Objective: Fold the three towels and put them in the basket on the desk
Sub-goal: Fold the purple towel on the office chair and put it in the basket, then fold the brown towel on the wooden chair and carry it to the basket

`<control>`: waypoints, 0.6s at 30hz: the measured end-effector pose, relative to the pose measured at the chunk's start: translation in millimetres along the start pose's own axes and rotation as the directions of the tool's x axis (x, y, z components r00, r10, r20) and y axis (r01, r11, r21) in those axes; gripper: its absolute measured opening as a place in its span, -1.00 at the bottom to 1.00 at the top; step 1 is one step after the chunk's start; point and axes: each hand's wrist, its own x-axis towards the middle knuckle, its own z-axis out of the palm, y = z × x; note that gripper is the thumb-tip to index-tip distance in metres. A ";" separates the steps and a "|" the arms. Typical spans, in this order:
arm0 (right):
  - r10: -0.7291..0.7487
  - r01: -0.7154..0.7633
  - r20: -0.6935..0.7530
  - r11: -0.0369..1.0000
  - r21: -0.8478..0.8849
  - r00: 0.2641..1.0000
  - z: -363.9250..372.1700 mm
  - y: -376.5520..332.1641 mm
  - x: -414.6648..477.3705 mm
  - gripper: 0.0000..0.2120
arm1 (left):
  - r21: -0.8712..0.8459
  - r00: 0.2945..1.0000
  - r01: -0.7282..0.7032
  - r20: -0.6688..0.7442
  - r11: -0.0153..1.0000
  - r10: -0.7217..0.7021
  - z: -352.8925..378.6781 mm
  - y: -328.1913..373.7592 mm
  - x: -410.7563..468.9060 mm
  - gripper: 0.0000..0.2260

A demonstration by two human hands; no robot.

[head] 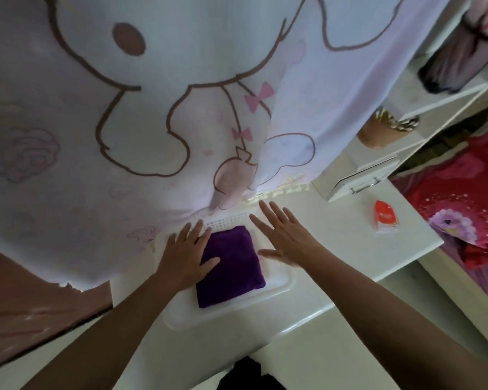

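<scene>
Towel (229, 266) inside basket (228, 220), gap rightward

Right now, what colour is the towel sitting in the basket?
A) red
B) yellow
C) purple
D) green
C: the folded towel lying in the white basket is purple, and the left hand touches its edge with straight fingers.

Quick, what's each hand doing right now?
Left hand: open, resting on the purple towel in the basket.
Right hand: open, holding nothing.
</scene>
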 end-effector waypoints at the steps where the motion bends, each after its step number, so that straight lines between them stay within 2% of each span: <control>1: 0.036 -0.036 -0.062 0.999 -0.004 0.997 -7.5 9.4 -9.8 -0.17 | -0.019 0.997 0.034 -0.066 0.999 -0.035 -12.4 7.0 -1.0 -0.31; 5: 0.285 -0.291 -0.262 0.957 0.016 0.922 -37.8 52.9 -94.3 -0.28 | 0.044 0.958 -0.029 -0.285 0.999 0.040 -62.8 69.4 -12.2 -0.35; 7: 0.390 -0.400 -0.298 0.916 0.027 0.871 -50.2 69.8 -134.3 -0.32 | 0.071 0.927 -0.045 -0.368 0.996 0.068 -82.2 102.2 -15.8 -0.39; 11: 0.560 -0.589 -0.455 0.803 0.092 0.692 -74.3 105.6 -271.1 -0.28 | 0.106 0.804 -0.173 -0.559 0.979 0.203 -125.8 220.9 -45.8 -0.40; 15: 0.685 -0.725 -0.510 0.670 0.158 0.521 -80.5 124.0 -418.4 -0.24 | 0.180 0.709 -0.312 -0.609 0.933 0.355 -154.5 353.3 -85.3 -0.37; 18: 0.770 -0.821 -0.515 0.535 0.201 0.376 -62.8 128.1 -532.8 -0.23 | 0.219 0.633 -0.467 -0.593 0.856 0.497 -151.2 458.8 -120.0 -0.36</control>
